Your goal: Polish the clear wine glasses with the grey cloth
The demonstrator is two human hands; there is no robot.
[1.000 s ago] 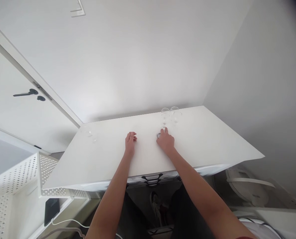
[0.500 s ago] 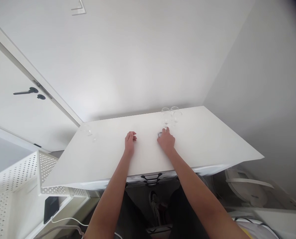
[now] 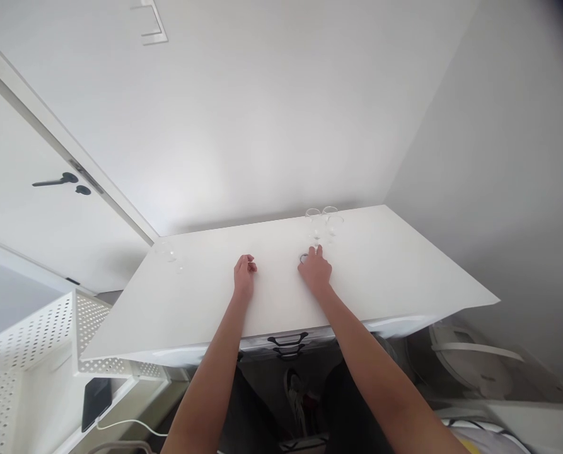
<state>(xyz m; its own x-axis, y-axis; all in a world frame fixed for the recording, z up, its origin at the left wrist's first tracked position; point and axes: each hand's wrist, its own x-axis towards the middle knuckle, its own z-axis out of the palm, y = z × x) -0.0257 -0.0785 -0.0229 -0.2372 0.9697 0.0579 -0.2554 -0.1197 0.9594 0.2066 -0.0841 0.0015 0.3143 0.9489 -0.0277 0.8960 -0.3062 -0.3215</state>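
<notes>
My right hand (image 3: 315,270) rests low over the white cabinet top. Its fingers are at the bottom of the stem of a clear wine glass (image 3: 316,232), which stands upright. A small grey curved edge (image 3: 303,258) shows beside its thumb; what it belongs to is partly hidden. Two more stemmed glasses are grouped close by, one at the back (image 3: 330,209) and one to the right (image 3: 336,221). My left hand (image 3: 245,274) is held over the middle of the top, fingers loosely bent and apart, holding nothing. Further left is another faint clear glass (image 3: 171,255).
The white cabinet top (image 3: 205,296) meets the wall behind. Black drawer handles (image 3: 288,340) are on its front. A door with a dark handle (image 3: 57,181) is at left, above a perforated white rack (image 3: 89,321) and a dark tablet-like device (image 3: 96,400). A white rounded appliance (image 3: 480,372) is at lower right.
The view has tilted up slightly, so everything sits a little lower. My left hand has shifted slightly left. My right hand stays at the glass stem.
</notes>
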